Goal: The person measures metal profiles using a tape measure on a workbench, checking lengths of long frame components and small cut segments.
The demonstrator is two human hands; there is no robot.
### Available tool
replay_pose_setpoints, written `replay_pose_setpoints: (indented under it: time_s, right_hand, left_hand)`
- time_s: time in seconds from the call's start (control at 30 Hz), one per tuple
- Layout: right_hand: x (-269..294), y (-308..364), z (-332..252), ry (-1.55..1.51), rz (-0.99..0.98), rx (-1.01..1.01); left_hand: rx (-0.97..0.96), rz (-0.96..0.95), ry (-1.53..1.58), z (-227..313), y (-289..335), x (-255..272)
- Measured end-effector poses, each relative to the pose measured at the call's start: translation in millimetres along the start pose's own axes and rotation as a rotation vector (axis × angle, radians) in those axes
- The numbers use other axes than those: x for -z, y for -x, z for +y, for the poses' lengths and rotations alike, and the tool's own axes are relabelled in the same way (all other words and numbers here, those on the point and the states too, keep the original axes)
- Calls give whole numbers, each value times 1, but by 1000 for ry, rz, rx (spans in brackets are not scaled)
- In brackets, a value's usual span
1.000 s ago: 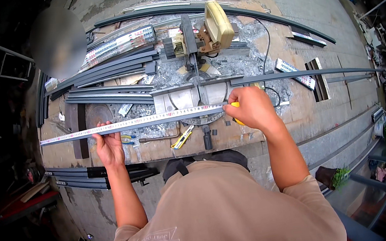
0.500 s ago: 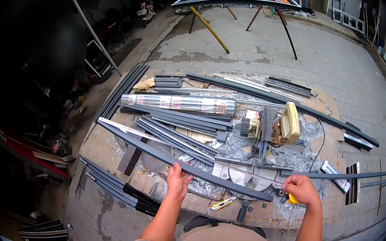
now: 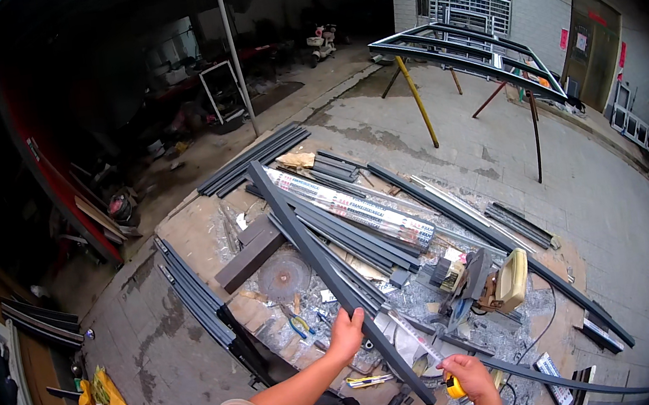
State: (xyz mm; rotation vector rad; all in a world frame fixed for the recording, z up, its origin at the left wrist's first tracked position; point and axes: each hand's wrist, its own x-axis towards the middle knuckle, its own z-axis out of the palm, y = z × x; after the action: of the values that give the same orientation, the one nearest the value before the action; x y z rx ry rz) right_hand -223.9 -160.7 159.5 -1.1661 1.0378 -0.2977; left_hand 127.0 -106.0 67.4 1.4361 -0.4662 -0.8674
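A dark grey metal profile bar [image 3: 320, 259] is held aslant over the cluttered worktable [image 3: 206, 206], its far end above the stacked profiles [image 3: 358, 236] and its near end close to the wearer's body. It is gripped nearer that end by the left hand [image 3: 346, 337], the thumb laid on top and the other fingers mostly hidden. The right hand's fingers are curled around a yellow tape measure [image 3: 454, 386], with its blade [image 3: 417, 341] drawn out just beside the bar (whether its hook touches anything cannot be told). Since much length lies beyond the grip, the bar is best kept level and swung slowly, clear of the cream-handled mitre saw [image 3: 509, 281]. The blade should be kept flat and unkinked, away from the bar's edges.
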Motion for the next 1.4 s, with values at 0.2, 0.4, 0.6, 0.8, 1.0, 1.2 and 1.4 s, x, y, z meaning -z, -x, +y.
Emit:
replay_pose_setpoints:
  time_s: [0.2, 0.4, 0.6, 0.8, 1.0, 1.2, 1.4]
  right_hand:
    - [-14, -25, 19, 94, 82, 56]
    - [-58, -14, -32, 807, 85, 119]
    - [-32, -32, -16, 920, -170, 52]
    - [-26, -12, -8, 861, -254, 33]
    - [-1, 12, 33, 848, -334, -40]
    - [8, 33, 75, 820, -340, -97]
    - [-2, 60, 107, 782, -375, -96]
  left_hand:
    - [-35, -9, -147, 35, 32, -39]
    - [11, -101, -136, 43, 57, -59]
    - [107, -311, -64, 48, 87, -55]
    - [58, -377, 51, 41, 87, -45]
    - [-34, -262, 253, 152, 27, -30]
    - [-100, -272, 344, 189, 37, -30]
    - [-88, -342, 398, 172, 74, -34]
